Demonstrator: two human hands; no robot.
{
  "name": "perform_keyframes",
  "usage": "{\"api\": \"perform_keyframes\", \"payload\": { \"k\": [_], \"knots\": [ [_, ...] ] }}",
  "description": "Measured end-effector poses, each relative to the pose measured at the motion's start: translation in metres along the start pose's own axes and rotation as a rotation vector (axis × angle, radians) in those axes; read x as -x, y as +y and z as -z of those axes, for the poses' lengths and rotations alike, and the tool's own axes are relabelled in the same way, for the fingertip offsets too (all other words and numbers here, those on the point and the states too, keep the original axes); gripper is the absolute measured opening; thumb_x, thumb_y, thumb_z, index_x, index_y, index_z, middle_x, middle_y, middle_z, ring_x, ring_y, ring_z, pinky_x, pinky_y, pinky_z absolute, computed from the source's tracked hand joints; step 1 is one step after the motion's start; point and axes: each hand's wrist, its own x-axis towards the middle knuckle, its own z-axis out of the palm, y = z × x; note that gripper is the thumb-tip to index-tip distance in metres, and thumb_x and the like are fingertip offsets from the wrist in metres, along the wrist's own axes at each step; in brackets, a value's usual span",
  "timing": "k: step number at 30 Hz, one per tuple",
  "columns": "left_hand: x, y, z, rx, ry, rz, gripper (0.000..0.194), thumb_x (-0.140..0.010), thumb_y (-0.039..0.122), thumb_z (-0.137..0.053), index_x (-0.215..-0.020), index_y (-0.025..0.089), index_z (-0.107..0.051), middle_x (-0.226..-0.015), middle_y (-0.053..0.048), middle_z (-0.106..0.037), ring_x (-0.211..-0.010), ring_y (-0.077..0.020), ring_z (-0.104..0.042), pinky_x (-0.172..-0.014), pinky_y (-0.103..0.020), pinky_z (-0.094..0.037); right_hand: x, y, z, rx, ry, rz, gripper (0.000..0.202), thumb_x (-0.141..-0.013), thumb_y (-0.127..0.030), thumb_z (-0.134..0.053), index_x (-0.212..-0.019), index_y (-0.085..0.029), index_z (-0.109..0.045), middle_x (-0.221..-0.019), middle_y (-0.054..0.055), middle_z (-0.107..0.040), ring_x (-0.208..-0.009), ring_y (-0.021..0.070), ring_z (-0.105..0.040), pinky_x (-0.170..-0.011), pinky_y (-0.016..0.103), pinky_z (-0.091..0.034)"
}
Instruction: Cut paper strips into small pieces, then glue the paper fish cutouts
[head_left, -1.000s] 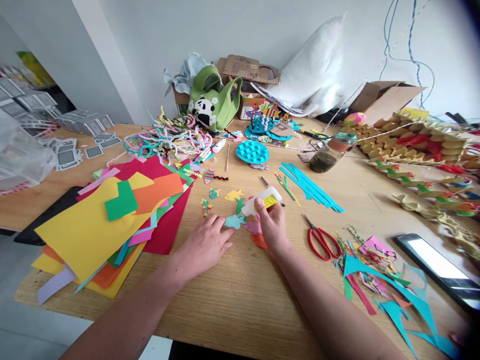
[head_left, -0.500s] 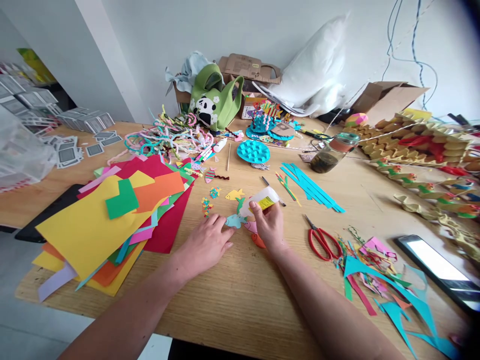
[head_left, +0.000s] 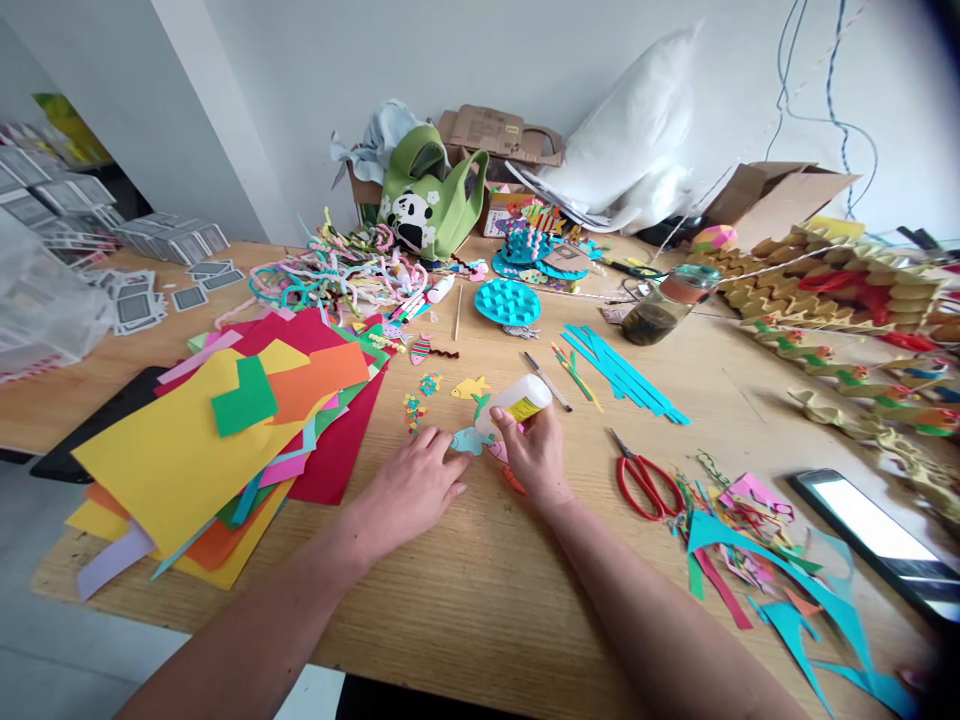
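Note:
My right hand (head_left: pixel 538 455) is wrapped around a white glue bottle (head_left: pixel 527 397) with a yellow label, tilted with its nozzle end down to the left. That end is over a light-blue paper fish (head_left: pixel 469 441) lying on the table. My left hand (head_left: pixel 416 478) rests on the wood, fingers spread loosely, its fingertips at the blue fish's edge. Beside it lie a pink paper fish (head_left: pixel 496 452), an orange one (head_left: pixel 513 480) partly under my right hand, and a green one (head_left: pixel 479 402) partly behind the bottle. A yellow paper fish (head_left: pixel 470 388) and small paper dots (head_left: pixel 414 412) lie beyond.
Coloured paper sheets (head_left: pixel 187 450) are piled at left. Red-handled scissors (head_left: pixel 649 485), paper scraps (head_left: pixel 787 570) and a phone (head_left: pixel 885 545) lie at right. A pen (head_left: pixel 547 382), blue strips (head_left: pixel 622 375) and a glass jar (head_left: pixel 670 308) lie farther back, near a green panda bag (head_left: pixel 431 205).
The glue bottle and my right hand have shifted slightly left over the blue fish. My left hand stays almost where it was.

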Motion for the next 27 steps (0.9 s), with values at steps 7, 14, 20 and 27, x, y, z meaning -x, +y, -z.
{"api": "perform_keyframes", "payload": {
  "k": [7, 14, 20, 27],
  "knots": [
    [0.0002, -0.0002, 0.0000, -0.004, -0.004, 0.006, 0.029, -0.091, 0.028, -0.052, -0.119, 0.022, -0.057, -0.107, -0.009, -0.053, -0.107, -0.0255, -0.048, -0.091, -0.041, -0.045, 0.0015, 0.0046, -0.0009, 0.064, -0.006, 0.052, 0.032, -0.081, -0.048, -0.064, -0.088, -0.020, -0.050, -0.072, 0.001, -0.057, -0.063, 0.0161, -0.051, -0.055, 0.028, -0.041],
    [0.0001, 0.0003, 0.0014, 0.004, -0.009, 0.010, 0.030, -0.090, 0.028, -0.054, -0.120, 0.022, -0.057, -0.107, -0.009, -0.054, -0.107, -0.0264, -0.049, -0.091, -0.042, -0.045, 0.0032, 0.0063, -0.0021, 0.074, -0.025, 0.093, 0.030, -0.082, -0.045, -0.064, -0.091, -0.020, -0.050, -0.078, 0.003, -0.058, -0.069, 0.0179, -0.052, -0.059, 0.031, -0.043],
    [0.0005, 0.0002, 0.0020, 0.030, -0.015, 0.016, 0.034, -0.090, 0.027, -0.054, -0.123, 0.023, -0.053, -0.110, -0.009, -0.054, -0.110, -0.0266, -0.048, -0.092, -0.042, -0.045, 0.0060, 0.0074, -0.0022, 0.124, -0.035, 0.134, 0.031, -0.082, -0.044, -0.065, -0.096, -0.020, -0.050, -0.084, 0.004, -0.058, -0.071, 0.0184, -0.052, -0.061, 0.032, -0.045],
    [0.0008, -0.0005, 0.0006, 0.023, -0.010, 0.006, 0.035, -0.090, 0.027, -0.054, -0.124, 0.022, -0.052, -0.110, -0.009, -0.053, -0.111, -0.0262, -0.048, -0.094, -0.043, -0.044, 0.0068, 0.0075, -0.0031, 0.154, -0.036, 0.193, 0.031, -0.083, -0.043, -0.064, -0.099, -0.020, -0.050, -0.088, 0.004, -0.057, -0.076, 0.0191, -0.053, -0.063, 0.033, -0.046]
  ]
}}
